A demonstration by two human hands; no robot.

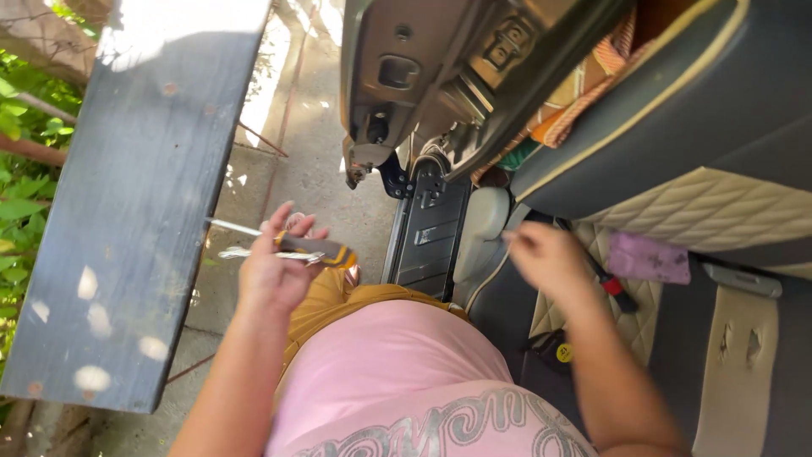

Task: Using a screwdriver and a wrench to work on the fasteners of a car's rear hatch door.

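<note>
Your left hand [272, 272] grips two screwdrivers [292, 247], shafts pointing left, away from the car floor [507, 309]. Your right hand [548, 258], blurred, grip unclear, is nearer it.

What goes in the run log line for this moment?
left hand: holds screwdrivers | right hand: blurred, over car floor | car door: open

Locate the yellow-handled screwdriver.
The screwdriver is left of centre in the head view, held in the left hand, beside the open car door.
</note>
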